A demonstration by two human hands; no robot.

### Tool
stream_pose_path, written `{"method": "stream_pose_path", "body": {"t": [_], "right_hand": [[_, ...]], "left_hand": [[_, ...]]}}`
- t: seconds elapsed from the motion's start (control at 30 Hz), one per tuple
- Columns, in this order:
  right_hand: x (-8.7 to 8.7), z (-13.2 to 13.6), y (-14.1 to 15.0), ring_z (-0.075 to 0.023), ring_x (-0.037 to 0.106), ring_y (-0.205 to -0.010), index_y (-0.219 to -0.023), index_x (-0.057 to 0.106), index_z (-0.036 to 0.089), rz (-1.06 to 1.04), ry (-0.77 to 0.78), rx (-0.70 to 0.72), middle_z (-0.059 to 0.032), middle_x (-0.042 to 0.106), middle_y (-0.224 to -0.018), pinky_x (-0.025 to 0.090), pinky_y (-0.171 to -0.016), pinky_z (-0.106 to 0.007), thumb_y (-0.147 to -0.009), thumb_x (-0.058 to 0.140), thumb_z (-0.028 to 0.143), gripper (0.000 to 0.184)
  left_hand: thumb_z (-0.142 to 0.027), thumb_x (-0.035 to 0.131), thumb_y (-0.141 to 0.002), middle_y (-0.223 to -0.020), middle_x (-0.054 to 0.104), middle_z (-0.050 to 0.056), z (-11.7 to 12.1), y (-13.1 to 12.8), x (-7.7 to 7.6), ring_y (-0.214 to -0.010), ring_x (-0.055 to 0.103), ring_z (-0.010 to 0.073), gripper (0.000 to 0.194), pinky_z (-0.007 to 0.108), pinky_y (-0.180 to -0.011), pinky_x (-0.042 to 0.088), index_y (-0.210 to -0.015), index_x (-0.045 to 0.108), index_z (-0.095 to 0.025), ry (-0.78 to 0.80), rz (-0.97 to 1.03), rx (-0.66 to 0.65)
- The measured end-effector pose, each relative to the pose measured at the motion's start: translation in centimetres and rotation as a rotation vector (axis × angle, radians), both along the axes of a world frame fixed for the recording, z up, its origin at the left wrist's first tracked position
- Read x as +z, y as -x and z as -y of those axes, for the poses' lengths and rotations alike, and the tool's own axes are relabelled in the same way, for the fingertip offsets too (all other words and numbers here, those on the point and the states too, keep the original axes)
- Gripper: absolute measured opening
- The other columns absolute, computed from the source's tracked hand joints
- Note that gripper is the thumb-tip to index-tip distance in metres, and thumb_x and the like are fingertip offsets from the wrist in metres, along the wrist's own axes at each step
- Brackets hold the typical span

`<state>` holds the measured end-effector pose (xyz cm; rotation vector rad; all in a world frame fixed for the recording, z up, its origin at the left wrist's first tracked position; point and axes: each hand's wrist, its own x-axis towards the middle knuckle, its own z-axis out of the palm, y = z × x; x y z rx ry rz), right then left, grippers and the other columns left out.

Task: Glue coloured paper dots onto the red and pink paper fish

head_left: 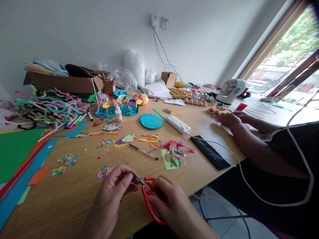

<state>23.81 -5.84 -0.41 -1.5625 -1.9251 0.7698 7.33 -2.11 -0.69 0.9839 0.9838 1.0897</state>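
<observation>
My right hand (171, 199) grips a pair of scissors (151, 209) with red handles, its fingers in and around the loops. The blades point away to the left, nearly closed. My left hand (116, 191) is closed in a pinch right at the blade tips; what it holds there, if anything, is hidden by the fingers. Just beyond it on the table lies a pink paper fish (104, 171) covered in coloured scraps. Farther off are purple, yellow and green fish cutouts (124, 140), a pen (144, 152) and paper offcuts (171, 159).
To the left are coloured paper sheets (20, 146), small paper bits (65, 163) and pipe cleaners (50, 106). Ahead stand a glue bottle (119, 114), blue discs (151, 121) and a white power bank (177, 124). A phone (210, 152), its cable and another person's hands (230, 119) are on the right.
</observation>
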Motion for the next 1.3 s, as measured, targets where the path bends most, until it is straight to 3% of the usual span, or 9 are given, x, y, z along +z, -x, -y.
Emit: {"method": "stream_pose_path", "body": {"t": [0.43, 0.57, 0.73, 0.87, 1.1, 1.3], "right_hand": [[0.4, 0.0, -0.3, -0.0122, 0.050, -0.067, -0.071, 0.052, 0.017, 0.078, 0.036, -0.020, -0.0026, 0.058, -0.077, 0.036, -0.060, -0.022, -0.083, 0.055, 0.023, 0.014], [0.9, -0.8, -1.1, -0.0141, 0.053, -0.069, -0.073, 0.056, 0.017, 0.259, 0.054, -0.063, -0.0041, 0.061, -0.079, 0.035, -0.061, -0.024, -0.083, 0.055, 0.026, 0.013], [1.0, -2.7, -2.3, -0.0182, 0.058, -0.071, -0.075, 0.061, 0.017, 0.569, 0.079, -0.103, -0.0077, 0.064, -0.082, 0.033, -0.057, -0.026, -0.087, 0.048, 0.036, 0.025], [1.1, -3.6, -2.6, -0.0206, 0.061, -0.072, -0.082, 0.061, 0.018, 0.695, 0.130, -0.113, -0.0081, 0.065, -0.084, 0.031, -0.053, -0.025, -0.082, 0.054, 0.030, 0.015], [1.3, -3.9, -2.2, -0.0234, 0.063, -0.075, -0.084, 0.062, 0.017, 0.722, 0.149, -0.085, -0.0102, 0.066, -0.086, 0.035, -0.055, -0.027, -0.080, 0.056, 0.027, 0.012], [2.9, -4.9, -1.5, -0.0232, 0.062, -0.074, -0.080, 0.066, 0.016, 0.750, 0.165, -0.063, -0.0124, 0.065, -0.087, 0.035, -0.055, -0.028, -0.081, 0.053, 0.021, 0.014]], "left_hand": [[-0.036, 0.065, -0.074, -0.073, 0.062, 0.001, -0.2, 0.0, 0.4, -0.075, 0.057, 0.0169, 0.017, 0.025, -0.066, 0.050, -0.071, 0.062, -0.019, 0.036, -0.051, -0.054], [-0.037, 0.066, -0.073, -0.069, 0.060, 0.001, -0.5, 1.4, 0.2, -0.070, 0.056, 0.0162, 0.021, 0.024, -0.063, 0.048, -0.066, 0.062, -0.018, 0.017, -0.124, -0.086], [-0.038, 0.069, -0.067, -0.057, 0.055, -0.001, -1.3, 4.1, 0.2, -0.055, 0.050, 0.0134, 0.022, 0.022, -0.053, 0.044, -0.059, 0.061, -0.019, -0.020, -0.257, -0.137], [-0.037, 0.074, -0.058, -0.050, 0.051, -0.001, -2.1, 5.3, 0.8, -0.050, 0.047, 0.0135, 0.023, 0.022, -0.049, 0.041, -0.052, 0.060, -0.020, -0.030, -0.311, -0.134], [-0.030, 0.077, -0.050, -0.047, 0.052, -0.002, -3.6, 6.5, 1.4, -0.046, 0.046, 0.0140, 0.019, 0.021, -0.044, 0.041, -0.051, 0.060, -0.023, 0.036, -0.284, -0.123], [-0.027, 0.075, -0.054, -0.047, 0.051, -0.003, -4.5, 6.5, 1.8, -0.044, 0.046, 0.0124, 0.018, 0.021, -0.043, 0.040, -0.050, 0.059, -0.021, 0.054, -0.260, -0.117]]}}
